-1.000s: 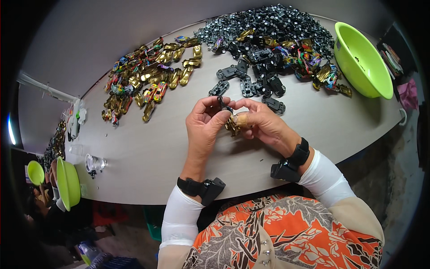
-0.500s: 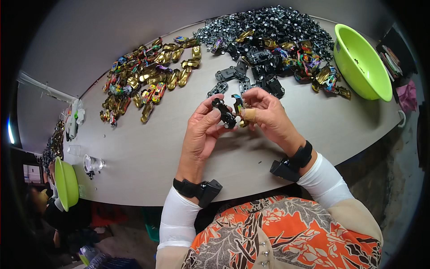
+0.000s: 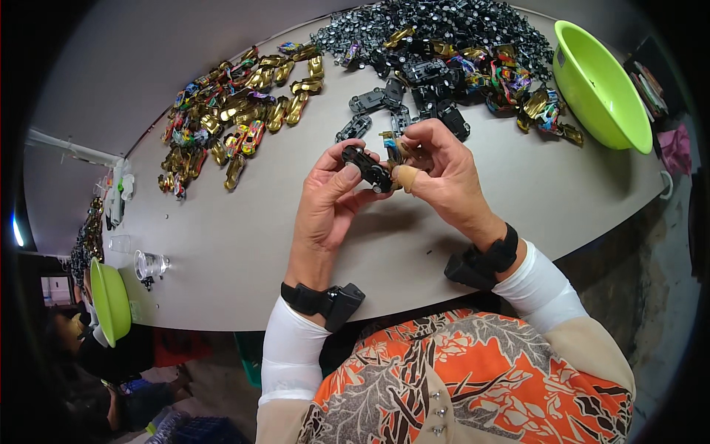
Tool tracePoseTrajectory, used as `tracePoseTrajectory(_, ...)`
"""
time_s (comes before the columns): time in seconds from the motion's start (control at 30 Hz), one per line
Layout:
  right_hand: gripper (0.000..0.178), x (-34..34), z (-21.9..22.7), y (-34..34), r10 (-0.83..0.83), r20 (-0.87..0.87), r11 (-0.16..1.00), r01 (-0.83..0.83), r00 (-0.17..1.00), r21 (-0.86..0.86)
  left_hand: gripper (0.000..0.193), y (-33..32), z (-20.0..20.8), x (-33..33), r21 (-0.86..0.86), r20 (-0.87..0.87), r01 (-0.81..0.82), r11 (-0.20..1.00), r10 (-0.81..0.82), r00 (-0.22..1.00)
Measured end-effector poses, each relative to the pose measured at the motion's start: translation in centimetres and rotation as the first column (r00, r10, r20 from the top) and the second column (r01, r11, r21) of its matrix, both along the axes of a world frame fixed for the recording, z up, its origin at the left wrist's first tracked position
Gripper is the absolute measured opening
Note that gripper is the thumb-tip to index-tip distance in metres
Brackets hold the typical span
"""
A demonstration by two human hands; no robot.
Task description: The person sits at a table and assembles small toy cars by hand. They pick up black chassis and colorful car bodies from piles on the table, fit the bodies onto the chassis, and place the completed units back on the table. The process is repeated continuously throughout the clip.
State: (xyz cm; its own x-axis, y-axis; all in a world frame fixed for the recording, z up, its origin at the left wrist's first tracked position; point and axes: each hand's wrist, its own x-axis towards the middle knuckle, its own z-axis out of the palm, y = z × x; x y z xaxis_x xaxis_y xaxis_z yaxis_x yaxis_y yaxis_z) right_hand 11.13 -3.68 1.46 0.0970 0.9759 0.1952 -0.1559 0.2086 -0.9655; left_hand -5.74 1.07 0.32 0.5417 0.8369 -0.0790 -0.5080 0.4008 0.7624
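My left hand is closed around a black toy car chassis, its thumb lying along the near side and its wheels showing. Close beside it, my right hand pinches a gold and blue toy car body shell between thumb and fingers. A tan bandage wraps the right thumb and hides part of the shell. Whether shell and chassis touch, I cannot tell. Just beyond my hands lie grey toy car chassis and black chassis.
Gold and multicoloured toy cars are heaped at the left. A large mound of small dark parts covers the back, with colourful car shells before it. A green basin stands right; a clear cup and another green basin are left.
The chassis and the shell have come closer together between my hands. My right fingers have shifted around the shell, and the whole view has moved slightly.
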Motion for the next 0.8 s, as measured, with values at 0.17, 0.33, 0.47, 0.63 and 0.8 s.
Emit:
tracePoseTrajectory(0.17,0.026,-0.16,0.07,-0.02,-0.006,0.099,0.999,0.002,0.995,0.04,0.039,-0.03,0.09,-0.18,-0.01,-0.019,0.001,1.0,-0.002,1.0)
tracePoseTrajectory(0.33,0.024,-0.47,0.3,-0.2,0.008,0.258,1.0,-0.014,0.966,0.02,0.036,-0.57,0.62,0.16,0.015,-0.074,-0.018,1.0,0.019,0.997)
tracePoseTrajectory(0.47,0.027,-0.48,0.43,-0.24,-0.002,0.336,0.997,-0.026,0.942,0.077,0.037,-0.6,0.78,0.15,0.036,-0.126,-0.018,0.999,0.022,0.992)
tracePoseTrajectory(0.63,0.032,-0.29,0.51,-0.08,-0.002,0.409,0.978,-0.082,0.913,0.19,0.038,-0.7,0.82,0.16,0.084,-0.111,-0.021,0.996,0.03,0.993)
tracePoseTrajectory(0.8,0.034,0.06,0.66,-0.11,0.032,0.445,0.979,-0.117,0.895,0.165,0.038,-0.83,0.42,0.24,0.113,-0.129,-0.024,0.993,0.038,0.991)
